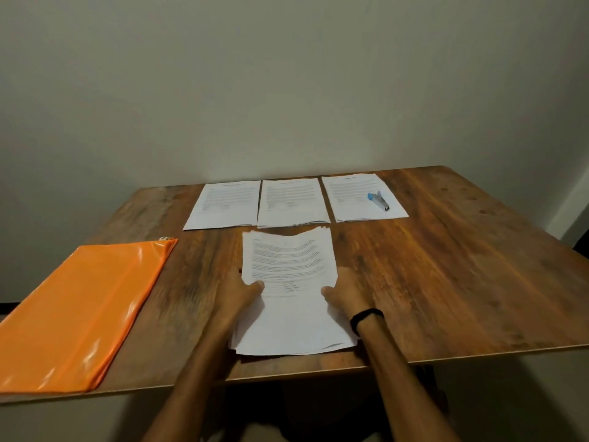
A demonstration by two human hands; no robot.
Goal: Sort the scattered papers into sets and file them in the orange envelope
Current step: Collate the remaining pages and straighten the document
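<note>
A stack of printed white papers lies in the middle of the table near the front edge. My left hand grips its left side with the thumb on top. My right hand grips the right side the same way; the top sheet bows upward between them. Three sorted sets lie in a row at the back: a left set, a middle set and a right set. The orange envelope lies flat at the front left corner, apart from both hands.
A blue and grey stapler rests on the right set. The wooden table stands against a plain wall. A black band circles my right wrist.
</note>
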